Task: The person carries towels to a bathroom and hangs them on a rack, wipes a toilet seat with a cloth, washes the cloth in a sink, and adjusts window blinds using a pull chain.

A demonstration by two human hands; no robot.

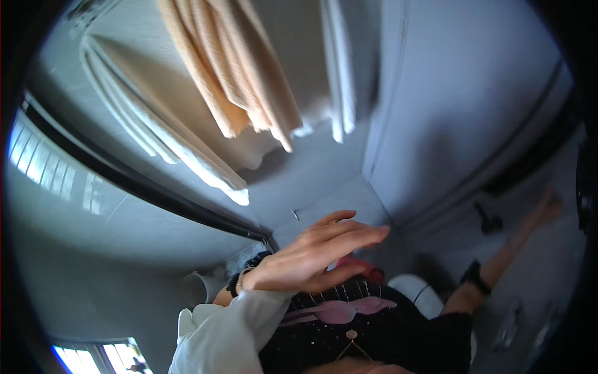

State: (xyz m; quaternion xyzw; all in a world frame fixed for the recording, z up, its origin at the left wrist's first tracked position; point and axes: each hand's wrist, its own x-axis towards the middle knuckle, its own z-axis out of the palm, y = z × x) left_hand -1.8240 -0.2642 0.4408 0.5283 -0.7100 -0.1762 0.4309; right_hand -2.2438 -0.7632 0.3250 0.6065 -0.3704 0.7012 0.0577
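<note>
My left hand (314, 252) is in front of my chest, its fingers stretched out to the right, thumb apart and nothing in it. A bracelet and a dark band circle that wrist. White cloth (233, 330) covers part of the left forearm; whether it is a sleeve or a towel is unclear. Out to the right, my right arm reaches toward the grey wall, with a black wristband (476, 277) on it. My right hand (548, 207) is dim and blurred near the wall, beyond a black fixture (488, 218); its fingers cannot be made out.
A peach towel (233, 68) hangs ahead, with white towels (168, 143) on its left and a narrow white cloth (338, 75) on its right. A black bar (143, 187) runs along the left. Low down are a whitish bin (198, 290) and a rounded white object (414, 293).
</note>
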